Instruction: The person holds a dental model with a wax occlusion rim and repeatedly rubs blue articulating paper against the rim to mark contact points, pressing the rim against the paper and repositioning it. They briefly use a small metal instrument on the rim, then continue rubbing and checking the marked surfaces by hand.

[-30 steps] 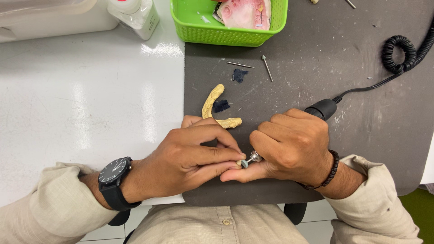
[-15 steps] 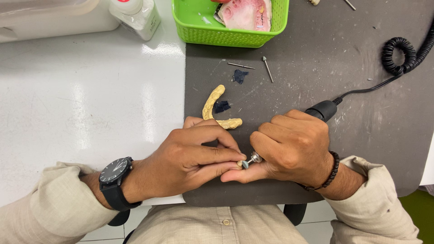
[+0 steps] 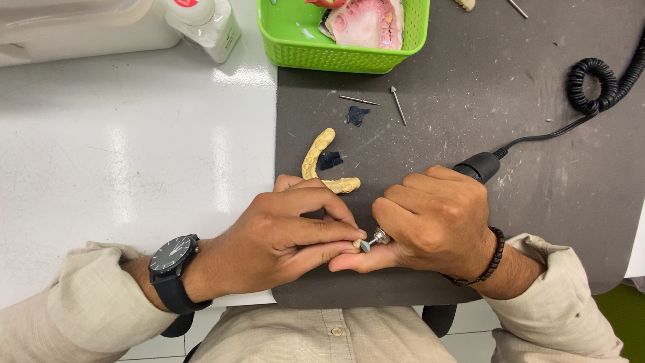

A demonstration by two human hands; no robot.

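Two hands meet over dark mat (image 3: 470, 101). Right hand (image 3: 437, 218) fisted around rotary handpiece (image 3: 478, 166); its grinding tip (image 3: 365, 245) touches left hand (image 3: 282, 238) pinched fingertips (image 3: 353, 235). Pinched item hidden.

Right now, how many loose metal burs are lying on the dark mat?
3: two side by side below the green basket, bur and bur; a third bur at the top edge. Others may be hidden.

Beige long sleeves w/ buttoned shirt, black wristwatch (image 3: 173, 267) on left, dark bead bracelet (image 3: 492, 259) on right
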